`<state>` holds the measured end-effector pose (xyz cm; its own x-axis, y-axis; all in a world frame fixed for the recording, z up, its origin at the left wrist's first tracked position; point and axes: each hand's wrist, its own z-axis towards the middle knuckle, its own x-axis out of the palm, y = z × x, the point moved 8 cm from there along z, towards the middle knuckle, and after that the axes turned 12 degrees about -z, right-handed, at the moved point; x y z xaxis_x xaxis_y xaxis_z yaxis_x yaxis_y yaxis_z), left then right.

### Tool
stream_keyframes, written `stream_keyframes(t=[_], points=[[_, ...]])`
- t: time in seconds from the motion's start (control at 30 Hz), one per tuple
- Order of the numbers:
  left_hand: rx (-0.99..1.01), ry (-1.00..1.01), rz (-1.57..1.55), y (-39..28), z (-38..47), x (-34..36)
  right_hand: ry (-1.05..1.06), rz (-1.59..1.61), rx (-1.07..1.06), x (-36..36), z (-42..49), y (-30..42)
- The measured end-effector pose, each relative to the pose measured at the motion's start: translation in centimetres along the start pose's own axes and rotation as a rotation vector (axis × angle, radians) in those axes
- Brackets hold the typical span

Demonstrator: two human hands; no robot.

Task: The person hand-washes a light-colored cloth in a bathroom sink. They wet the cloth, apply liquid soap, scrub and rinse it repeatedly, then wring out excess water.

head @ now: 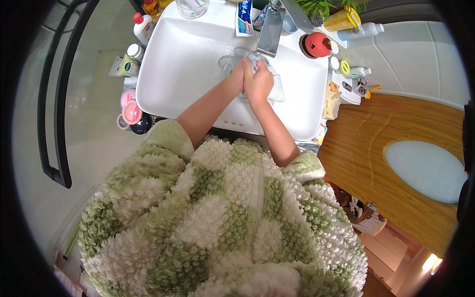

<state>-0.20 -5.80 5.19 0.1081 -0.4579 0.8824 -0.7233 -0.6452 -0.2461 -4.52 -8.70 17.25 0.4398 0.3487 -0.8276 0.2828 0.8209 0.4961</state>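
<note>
Below the square metal faucet [271, 31], my two hands are pressed together over the white washbasin [178, 70]. A wet, pale cloth [277, 89] is bunched between them, and its loose end hangs out past my right hand [259, 84]. The fingers of that hand are curled around the bunched part. My left hand [239, 73] presses against it from the left, its fingers mostly hidden. Water [227, 61] ripples on the basin floor around the cloth.
On the basin's back rim are a clear cup [192, 8], a toothpaste tube [244, 20] and a red round figure [317, 44]. Bottles, including a red-capped one [143, 28], line the left side. A pink compact [131, 112] sits lower. At right is a wooden door [360, 137].
</note>
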Motion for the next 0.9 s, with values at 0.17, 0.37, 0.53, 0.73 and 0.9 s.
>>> stream_keyframes(t=[0.17,0.37,0.53,0.73,0.9], points=[[0.135,-0.148,0.038,0.0,-0.6,-0.9,0.003,-0.039,0.024,0.9,1.0,-1.6],[-0.083,-0.233,0.123,-1.7,-3.5,-0.7,0.297,0.004,0.219,0.4,3.2,-7.4],[-0.081,-0.182,0.111,-3.7,-4.9,-0.1,0.343,0.049,0.153,-3.5,3.7,-9.0],[-0.173,0.056,-0.058,-3.2,-6.3,2.8,0.365,-0.066,0.076,-8.2,3.5,-7.5],[-0.05,0.224,0.09,-4.4,-8.6,5.7,0.388,-0.036,0.085,-11.9,4.3,-6.0]])
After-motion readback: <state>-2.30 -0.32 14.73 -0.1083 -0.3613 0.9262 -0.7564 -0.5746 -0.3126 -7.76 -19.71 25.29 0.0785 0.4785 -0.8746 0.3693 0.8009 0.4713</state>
